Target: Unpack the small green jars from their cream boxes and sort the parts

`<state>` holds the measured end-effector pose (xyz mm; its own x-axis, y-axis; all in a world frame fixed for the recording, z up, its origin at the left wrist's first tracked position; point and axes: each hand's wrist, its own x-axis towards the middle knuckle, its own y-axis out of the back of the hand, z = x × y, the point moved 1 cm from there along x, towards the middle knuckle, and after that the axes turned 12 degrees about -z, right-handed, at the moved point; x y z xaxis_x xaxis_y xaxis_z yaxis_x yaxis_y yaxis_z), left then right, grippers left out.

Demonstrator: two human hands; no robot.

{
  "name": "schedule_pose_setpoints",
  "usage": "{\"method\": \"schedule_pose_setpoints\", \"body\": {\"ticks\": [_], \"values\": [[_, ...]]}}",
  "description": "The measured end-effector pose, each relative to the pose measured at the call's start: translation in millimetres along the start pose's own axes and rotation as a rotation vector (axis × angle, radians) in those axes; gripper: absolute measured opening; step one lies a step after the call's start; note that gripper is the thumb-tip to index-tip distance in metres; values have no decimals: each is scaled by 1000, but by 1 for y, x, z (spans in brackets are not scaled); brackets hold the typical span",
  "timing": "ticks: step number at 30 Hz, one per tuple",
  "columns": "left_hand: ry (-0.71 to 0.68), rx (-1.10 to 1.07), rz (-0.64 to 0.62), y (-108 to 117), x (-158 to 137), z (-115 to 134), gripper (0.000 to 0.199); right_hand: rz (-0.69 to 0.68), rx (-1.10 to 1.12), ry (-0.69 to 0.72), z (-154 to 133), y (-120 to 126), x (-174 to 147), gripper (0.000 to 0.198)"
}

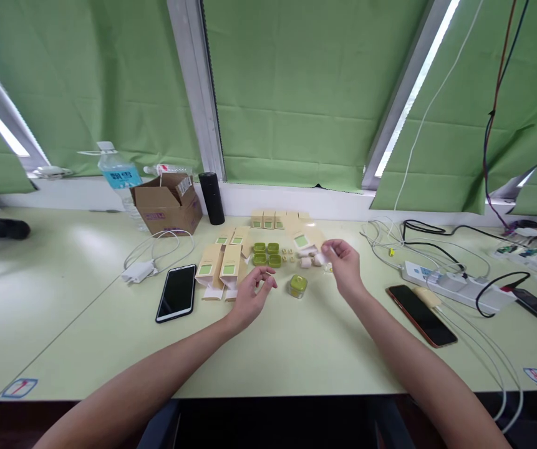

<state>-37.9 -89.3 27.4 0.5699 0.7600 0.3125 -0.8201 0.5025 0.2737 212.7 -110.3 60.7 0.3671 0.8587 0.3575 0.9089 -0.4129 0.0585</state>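
My right hand (344,265) pinches a small beige paper box (314,234) by its right side. The box has a green label and is tilted above the table. My left hand (251,293) hovers with bent fingers apart and nothing in them. A small clear jar with a green lid (298,285) stands on the table between my hands. Green lids (267,254) lie beyond my left hand, with tiny pale pieces (287,254) beside them. Whitish lumps (305,262) sit below the held box. More beige boxes with unfolded flaps (219,268) lie left of my left hand.
A row of beige boxes (268,219) stands at the back. On the left are a phone (176,293), a white charger (138,272), a brown carton (168,206) and a black cylinder (211,198). Another phone (421,315) and a power strip (458,285) with cables lie right.
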Motion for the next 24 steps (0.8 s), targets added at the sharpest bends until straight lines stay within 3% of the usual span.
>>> {"method": "schedule_pose_setpoints", "body": {"ticks": [3,6,10,15,24], "values": [[-19,62,-10,-4,0,1,28,207,-239,-91,7,29,45,24],[-39,112,-32,-7,1,0,21,278,-343,-194,17,50,83,15],[-53,138,-37,-8,2,-1,16,277,-484,-362,33,61,114,5],[-49,166,-43,-8,2,-2,15,247,-673,-520,50,61,131,8],[-38,206,-57,-9,3,-5,16,134,-878,-612,61,63,139,13]]}}
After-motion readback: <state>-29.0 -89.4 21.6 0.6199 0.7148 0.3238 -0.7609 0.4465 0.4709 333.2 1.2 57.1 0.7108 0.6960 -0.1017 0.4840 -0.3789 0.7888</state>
